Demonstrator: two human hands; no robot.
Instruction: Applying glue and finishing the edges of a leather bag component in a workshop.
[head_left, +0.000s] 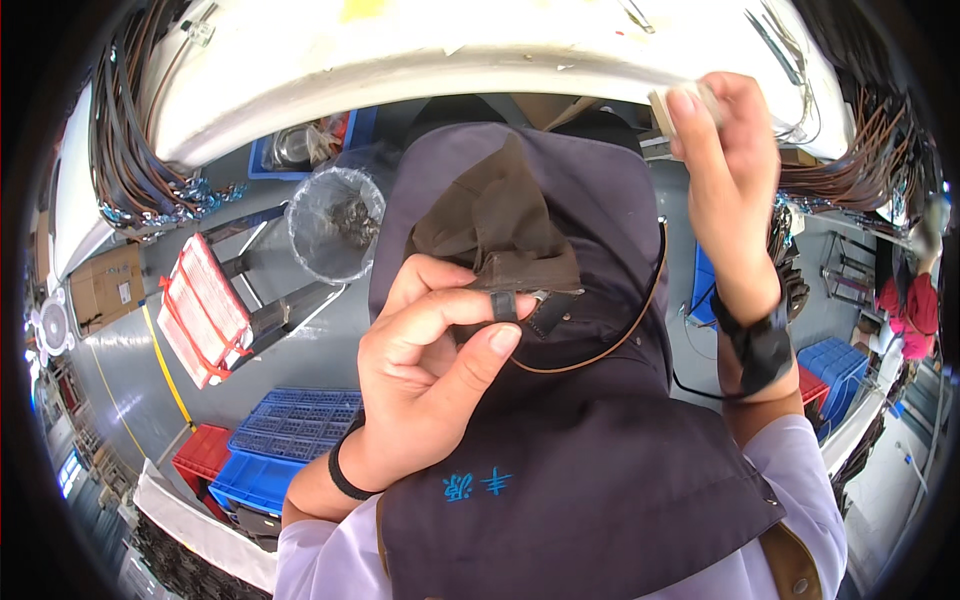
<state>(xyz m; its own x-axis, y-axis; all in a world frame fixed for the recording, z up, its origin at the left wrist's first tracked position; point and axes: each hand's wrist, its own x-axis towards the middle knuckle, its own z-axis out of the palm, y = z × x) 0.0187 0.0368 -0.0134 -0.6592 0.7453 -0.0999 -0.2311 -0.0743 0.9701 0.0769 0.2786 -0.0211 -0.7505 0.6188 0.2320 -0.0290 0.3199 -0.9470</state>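
My left hand is raised over my lap, with thumb and fingers pinched on the end of a narrow dark strap that has a tan edge. A small black loop shows at the fingertips. From there the strap curves right and up over my dark apron. Just beyond those fingers a crumpled brown cloth lies on the apron; whether the hand grips it too, I cannot tell. At the upper right, my right hand is closed around a small beige block, close to the table edge.
A white table spans the far side. Bundles of dark straps hang at its left end, more at its right. Below stand a lined waste bin, a blue bin and, lower left, blue crates. Another person is far right.
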